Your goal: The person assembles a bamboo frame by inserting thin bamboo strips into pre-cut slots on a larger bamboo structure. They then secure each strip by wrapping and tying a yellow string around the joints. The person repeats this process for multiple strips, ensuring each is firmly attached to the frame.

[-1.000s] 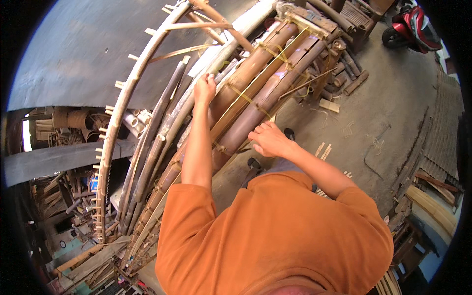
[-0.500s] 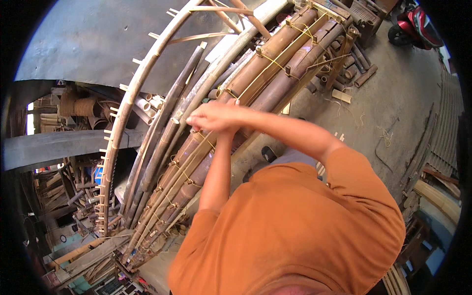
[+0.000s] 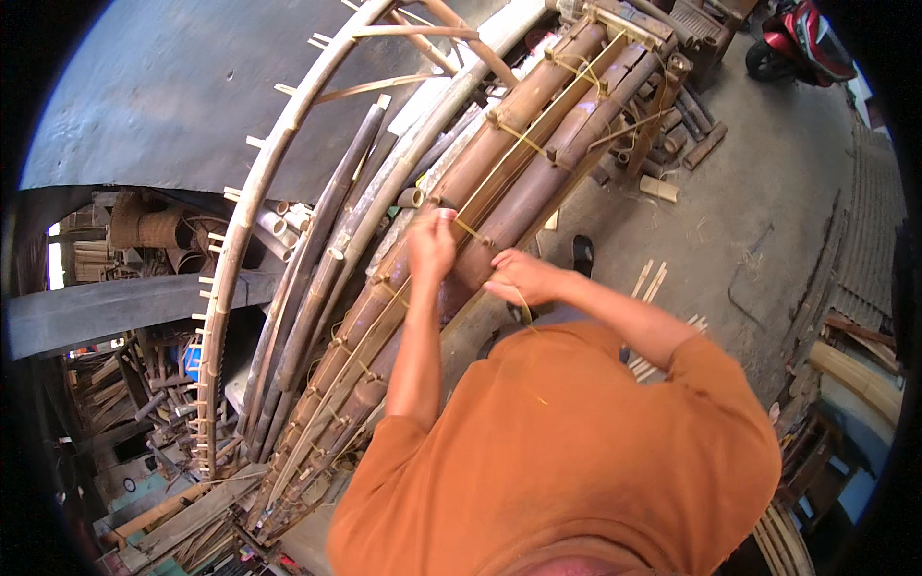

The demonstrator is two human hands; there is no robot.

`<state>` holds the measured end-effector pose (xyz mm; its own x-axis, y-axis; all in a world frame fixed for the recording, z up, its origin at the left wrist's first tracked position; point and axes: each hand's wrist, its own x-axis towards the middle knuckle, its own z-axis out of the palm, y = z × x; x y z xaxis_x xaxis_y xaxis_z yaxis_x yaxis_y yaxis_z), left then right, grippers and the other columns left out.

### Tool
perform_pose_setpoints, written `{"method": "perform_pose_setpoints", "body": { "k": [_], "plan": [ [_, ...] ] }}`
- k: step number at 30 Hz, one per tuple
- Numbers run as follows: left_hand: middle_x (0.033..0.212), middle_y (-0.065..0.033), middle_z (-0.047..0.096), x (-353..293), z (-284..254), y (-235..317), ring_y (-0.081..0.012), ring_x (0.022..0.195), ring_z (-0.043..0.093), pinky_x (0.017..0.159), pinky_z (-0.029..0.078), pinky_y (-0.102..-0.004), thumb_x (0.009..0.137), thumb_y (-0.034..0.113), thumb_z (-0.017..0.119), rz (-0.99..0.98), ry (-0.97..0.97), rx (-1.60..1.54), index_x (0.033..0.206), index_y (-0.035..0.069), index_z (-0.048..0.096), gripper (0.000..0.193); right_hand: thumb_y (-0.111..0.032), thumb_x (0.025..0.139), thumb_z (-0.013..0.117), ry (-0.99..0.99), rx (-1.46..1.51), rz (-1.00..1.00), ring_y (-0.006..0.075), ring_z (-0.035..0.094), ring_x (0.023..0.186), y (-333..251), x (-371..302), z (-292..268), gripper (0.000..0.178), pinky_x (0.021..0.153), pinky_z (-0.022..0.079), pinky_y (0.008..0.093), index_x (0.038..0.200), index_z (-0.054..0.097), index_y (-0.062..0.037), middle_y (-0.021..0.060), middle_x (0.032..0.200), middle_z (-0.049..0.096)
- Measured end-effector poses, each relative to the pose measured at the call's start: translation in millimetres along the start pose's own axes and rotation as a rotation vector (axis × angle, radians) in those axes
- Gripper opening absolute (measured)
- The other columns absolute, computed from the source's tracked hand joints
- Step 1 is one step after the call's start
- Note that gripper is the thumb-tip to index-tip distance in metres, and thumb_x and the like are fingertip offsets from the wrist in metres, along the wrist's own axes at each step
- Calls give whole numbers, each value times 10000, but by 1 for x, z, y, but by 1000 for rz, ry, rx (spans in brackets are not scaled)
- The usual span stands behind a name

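Note:
Two rows of thick brown bamboo tubes (image 3: pixel 533 187) run from the lower left to the upper right, with small pegs along them. Thin yellow cord (image 3: pixel 469 229) crosses from one row to the other. On the far row, my left hand (image 3: pixel 431 248) is closed, pinching the cord at the fingertips. My right hand (image 3: pixel 528 277) lies against the near row, its fingers closed; a loose end of cord trails below it toward my orange shirt. Between the rows, a long pale strip (image 3: pixel 552 113) runs lengthwise, and other cord lashings show further along.
Beyond the tubes stand a curved pegged bamboo frame (image 3: pixel 257 178) and loose poles (image 3: pixel 312 230). Cut bamboo pieces (image 3: pixel 706 146) lie on the concrete floor at the right. A red motorbike (image 3: pixel 805 43) stands at the far right, and pale strips (image 3: pixel 648 278) lie near my right arm.
My hands were together over the far row, the right across the left. Now they are apart: the right has drawn back toward me, and the cord shows between them.

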<state>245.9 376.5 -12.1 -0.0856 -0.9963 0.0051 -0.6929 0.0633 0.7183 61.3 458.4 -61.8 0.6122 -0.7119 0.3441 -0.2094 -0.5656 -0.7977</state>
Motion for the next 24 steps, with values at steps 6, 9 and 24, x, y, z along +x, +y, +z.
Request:
{"method": "perform_pose_setpoints", "body": {
  "k": [6, 9, 24],
  "plan": [
    [666, -71, 639, 123, -28, 1, -149, 571, 567, 583, 460, -307, 969, 268, 534, -35, 285, -207, 951, 17, 714, 310, -256, 939, 509, -131, -66, 38, 324, 574, 686, -18, -3, -21, 428, 946, 409, 409, 573, 568, -42, 150, 575, 562],
    [889, -244, 678, 136, 21, -116, -389, 862, 653, 790, 504, -470, 914, 316, 520, -69, 239, 463, 956, 23, 714, 354, -239, 896, 560, -172, -38, 69, 319, 585, 715, -33, -3, -37, 330, 935, 424, 426, 640, 595, -32, 153, 630, 586],
    [1001, -252, 674, 94, 53, 117, -401, 954, 657, 867, 501, -488, 881, 248, 615, -7, -246, 374, 1062, 15, 668, 300, -209, 892, 622, 450, -524, 551, 376, 540, 983, 70, -34, -157, 208, 887, 447, 447, 910, 598, -3, 194, 1053, 529]
  ]
}}
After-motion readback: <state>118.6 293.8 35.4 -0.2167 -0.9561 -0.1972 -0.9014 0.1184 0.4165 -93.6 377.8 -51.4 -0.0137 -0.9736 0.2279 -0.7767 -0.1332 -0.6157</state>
